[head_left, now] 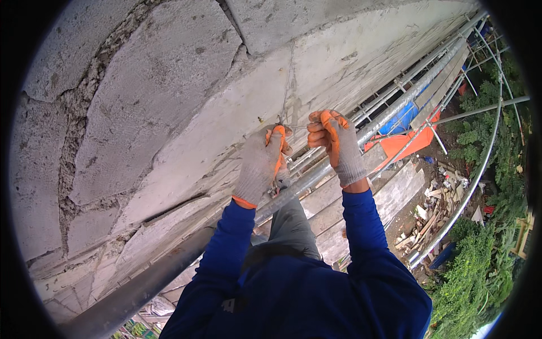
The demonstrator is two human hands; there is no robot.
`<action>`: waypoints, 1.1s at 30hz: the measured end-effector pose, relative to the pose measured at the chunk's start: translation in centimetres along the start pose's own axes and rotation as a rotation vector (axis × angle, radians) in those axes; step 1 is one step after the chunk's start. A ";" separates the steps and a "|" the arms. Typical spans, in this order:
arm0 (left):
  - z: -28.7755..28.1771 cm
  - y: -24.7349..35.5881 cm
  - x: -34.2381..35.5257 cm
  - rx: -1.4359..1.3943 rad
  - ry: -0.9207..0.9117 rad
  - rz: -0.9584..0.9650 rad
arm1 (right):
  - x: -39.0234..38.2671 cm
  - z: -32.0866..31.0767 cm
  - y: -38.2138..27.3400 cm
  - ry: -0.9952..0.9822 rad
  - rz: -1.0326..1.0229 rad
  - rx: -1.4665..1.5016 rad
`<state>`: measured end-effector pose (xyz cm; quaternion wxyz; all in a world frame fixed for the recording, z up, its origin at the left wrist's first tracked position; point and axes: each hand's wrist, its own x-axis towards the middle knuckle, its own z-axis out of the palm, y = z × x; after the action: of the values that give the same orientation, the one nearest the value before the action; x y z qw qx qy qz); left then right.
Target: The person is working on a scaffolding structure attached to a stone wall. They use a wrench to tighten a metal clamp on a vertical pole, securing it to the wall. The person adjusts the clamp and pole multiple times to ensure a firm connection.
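Observation:
Both my hands wear grey knit gloves with orange palms and are raised in front of a rough concrete wall. My left hand is closed in a pinch close to the wall face. A small dark piece shows at its fingertips, too small to name. To its right and a little apart, my right hand has its fingers curled in with thumb and forefinger together. What it grips, if anything, I cannot make out. A faint thin line seems to run between the two hands.
Metal scaffold pipes run along the wall, with planks below me. A thick dark pipe crosses at lower left. An orange sheet and a blue tarp hang at the right. Rubble and green plants lie farther down.

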<state>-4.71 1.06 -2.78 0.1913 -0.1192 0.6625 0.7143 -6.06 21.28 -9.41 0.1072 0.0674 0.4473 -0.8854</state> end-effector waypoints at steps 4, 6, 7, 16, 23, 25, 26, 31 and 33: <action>-1.0 -2.2 1.2 -0.055 -0.029 0.033 | 4.4 -2.0 5.6 -0.125 0.385 0.487; -0.9 -2.5 1.4 -0.090 -0.008 0.053 | 7.2 0.6 9.0 -0.042 0.602 0.454; -0.7 -2.9 1.0 -0.117 0.033 0.078 | 6.9 3.7 9.2 -0.081 0.528 0.419; -1.7 -3.9 0.6 -0.380 -0.041 0.011 | 14.8 9.1 12.4 -1.161 0.280 0.768; -2.6 -4.1 1.6 -0.700 -0.242 -0.092 | 10.7 10.4 5.2 -0.716 0.269 0.335; -1.9 -2.6 1.4 -0.563 -0.165 -0.036 | 8.6 8.3 3.2 -0.209 0.384 0.022; -1.4 -2.0 1.4 -0.498 -0.141 -0.016 | 8.1 4.8 3.4 -0.027 0.285 -0.135; -0.8 -2.1 1.1 -0.224 -0.022 0.150 | 0.4 8.5 -6.1 0.082 -0.193 -0.611; 0.0 -3.0 2.3 -0.255 0.008 0.245 | 0.5 13.4 -8.4 -0.123 -0.364 -1.133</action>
<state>-5.49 1.51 -6.50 0.0834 -0.0639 0.5770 0.8099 -8.94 15.24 4.97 -0.0013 -0.1296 0.8471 -0.5153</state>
